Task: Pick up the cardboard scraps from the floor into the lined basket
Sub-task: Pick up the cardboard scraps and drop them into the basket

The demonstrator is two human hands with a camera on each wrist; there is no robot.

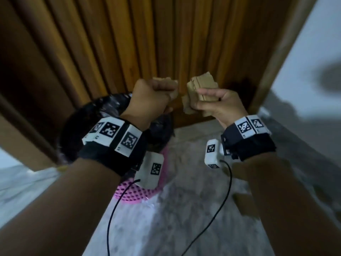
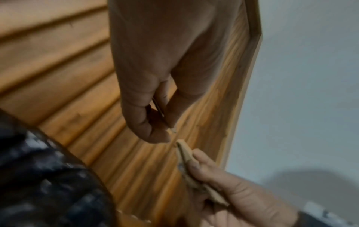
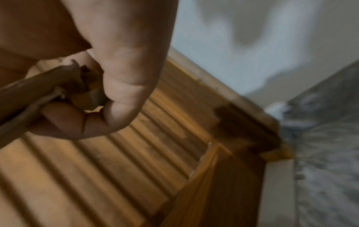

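Slatted wood door (image 1: pixel 147 43) behind; left hand (image 1: pixel 149 100) and right hand (image 1: pixel 221 106) each clutch scraps (image 1: pixel 202 85) above the basket (image 1: pixel 129 193).

Both forearms reached forward side by side, each wrapped at the wrist by a black strap carrying white marker blocks. The left hand (image 1: pixel 150 97) was raised with its back toward the head camera, fingers curled tight into a fist around cardboard scraps (image 1: pixel 165 82) whose edges poked out above the knuckles. The right hand (image 1: pixel 220 106) was held just beside it at about the same height, apart from it, palm turned inward, thumb and curled fingers pinching a stack of cardboard pieces (image 1: pixel 200 89) that stood up above the fingers.
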